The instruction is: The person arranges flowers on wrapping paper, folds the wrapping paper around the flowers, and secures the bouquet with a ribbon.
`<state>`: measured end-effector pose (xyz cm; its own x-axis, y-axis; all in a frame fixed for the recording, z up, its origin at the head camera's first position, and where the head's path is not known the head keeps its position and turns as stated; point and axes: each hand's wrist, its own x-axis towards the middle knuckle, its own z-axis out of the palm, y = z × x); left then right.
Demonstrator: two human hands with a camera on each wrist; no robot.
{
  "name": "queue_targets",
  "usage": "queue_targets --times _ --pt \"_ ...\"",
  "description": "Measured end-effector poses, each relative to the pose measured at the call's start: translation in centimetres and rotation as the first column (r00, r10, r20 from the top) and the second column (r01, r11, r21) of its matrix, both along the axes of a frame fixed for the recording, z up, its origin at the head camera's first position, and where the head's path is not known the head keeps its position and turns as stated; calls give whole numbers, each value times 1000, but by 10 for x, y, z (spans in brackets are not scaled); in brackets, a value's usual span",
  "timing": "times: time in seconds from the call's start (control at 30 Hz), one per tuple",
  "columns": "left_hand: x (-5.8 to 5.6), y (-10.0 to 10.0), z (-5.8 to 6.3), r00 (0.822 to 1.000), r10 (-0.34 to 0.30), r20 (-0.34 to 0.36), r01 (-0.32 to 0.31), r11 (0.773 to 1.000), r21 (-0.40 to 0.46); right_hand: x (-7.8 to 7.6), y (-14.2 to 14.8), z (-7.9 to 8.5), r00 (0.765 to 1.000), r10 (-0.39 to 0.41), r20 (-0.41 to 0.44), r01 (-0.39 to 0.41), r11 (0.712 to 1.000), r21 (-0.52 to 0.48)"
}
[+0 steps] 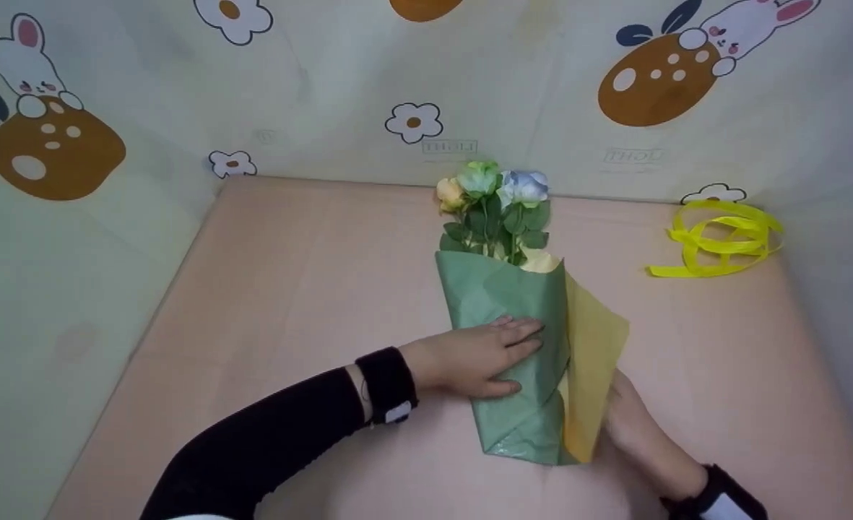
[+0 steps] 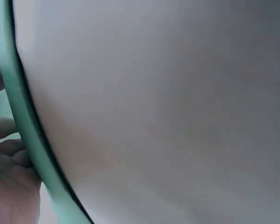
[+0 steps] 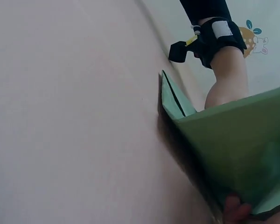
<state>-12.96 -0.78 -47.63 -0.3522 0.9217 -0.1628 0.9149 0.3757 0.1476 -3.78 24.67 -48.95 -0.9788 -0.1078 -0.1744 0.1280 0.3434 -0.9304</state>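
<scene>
A bouquet of artificial flowers (image 1: 495, 189) lies in green wrapping paper (image 1: 502, 289) with a yellow inner side. My left hand (image 1: 487, 357) rests on the front of the green paper, its fingers spread and nearly straight. At the lower right, my right hand (image 1: 617, 408) is behind a raised paper flap (image 1: 594, 354), which hides most of its fingers in the head view. From the right wrist, some fingertips (image 3: 235, 210) show against the flap's green outer side; whether they pinch it I cannot tell.
A loosely coiled yellow ribbon (image 1: 729, 242) lies at the table's back right. The pink-covered table (image 1: 310, 274) meets a patterned wall covering (image 1: 325, 87) at the back and sides. Black bands (image 1: 388, 385) circle both wrists.
</scene>
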Motion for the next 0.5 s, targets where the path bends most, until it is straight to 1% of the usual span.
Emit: queue_targets --times 0.07,0.1,0.13,0.17,0.23,0.3,0.33,0.4,0.47,0.5 --pt "4 -1 0 996 13 -84 -15 999 -28 0 -4 3 997 36 -70 -32 997 64" --pt "6 -2 0 992 24 -120 -30 998 -49 -1 -8 6 994 61 -95 -54 995 81" --pt "8 -2 -1 988 37 -151 -49 996 -75 -2 -13 11 992 82 -99 -72 992 104" --pt "11 -2 -1 983 51 -178 -70 992 -102 -3 -17 12 987 94 -128 -79 990 119" --pt "15 -2 -2 974 79 -212 -111 983 -145 -5 -26 13 977 124 -174 -94 981 170" --pt "18 -1 -3 971 94 -221 -130 980 -153 -7 -33 13 959 164 -231 -110 966 232" --pt "18 -2 -3 973 103 -208 -136 979 -154 -8 -36 12 946 192 -262 -120 956 266" --pt "15 -3 -2 983 116 -145 -131 986 -101 -10 -41 9 916 251 -314 -141 932 334" --pt "9 -7 -1 993 109 -39 -109 994 -14 -15 -43 5 890 299 -344 -154 907 391" --pt "6 -11 1 995 103 6 -103 994 27 -18 -44 4 880 319 -351 -160 897 413"
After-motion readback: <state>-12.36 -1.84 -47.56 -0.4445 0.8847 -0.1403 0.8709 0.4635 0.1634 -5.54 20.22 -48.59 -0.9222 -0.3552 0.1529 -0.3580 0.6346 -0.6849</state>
